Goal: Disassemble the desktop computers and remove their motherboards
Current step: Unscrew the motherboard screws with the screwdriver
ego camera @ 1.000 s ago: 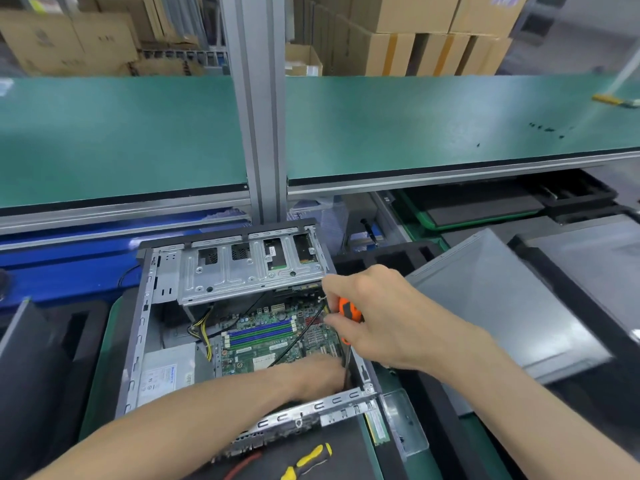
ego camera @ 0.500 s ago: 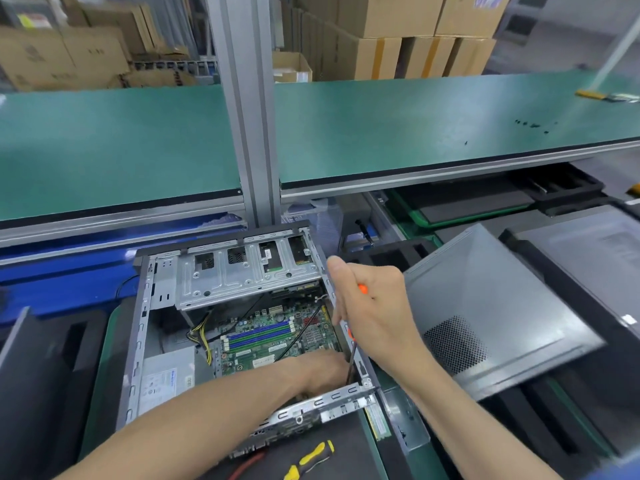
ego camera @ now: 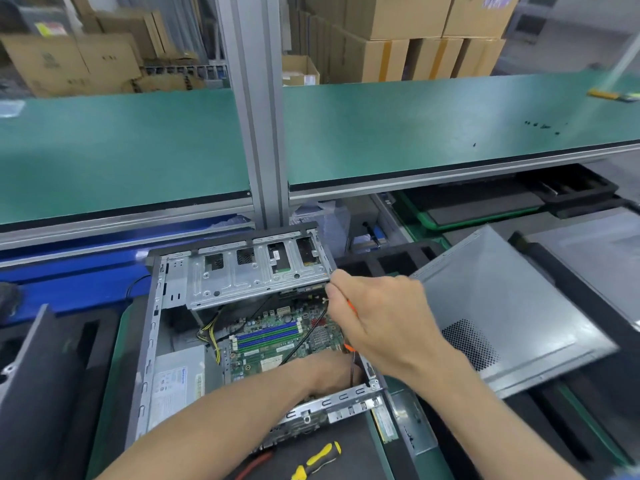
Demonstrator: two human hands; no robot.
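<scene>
An open desktop computer case (ego camera: 149,341) lies on its side in front of me. Inside it sits a green motherboard (ego camera: 273,344) with blue memory slots, under a metal drive cage (ego camera: 249,275). My right hand (ego camera: 384,327) is closed around an orange-handled screwdriver (ego camera: 350,348), whose shaft points down into the case's near right corner. My left hand (ego camera: 329,372) reaches into the case beside that shaft, its fingers hidden low by the near wall. A grey power supply (ego camera: 176,382) fills the case's near left part.
A detached grey side panel (ego camera: 502,306) leans to the right of the case. A yellow-handled tool (ego camera: 317,460) lies on black foam in front. A memory stick (ego camera: 386,424) rests by the case's right corner. Black foam trays flank both sides; a green shelf (ego camera: 415,133) overhangs behind.
My right hand has turned on the screwdriver and now hides most of the orange handle. The view has shifted slightly. My left hand stays in the case.
</scene>
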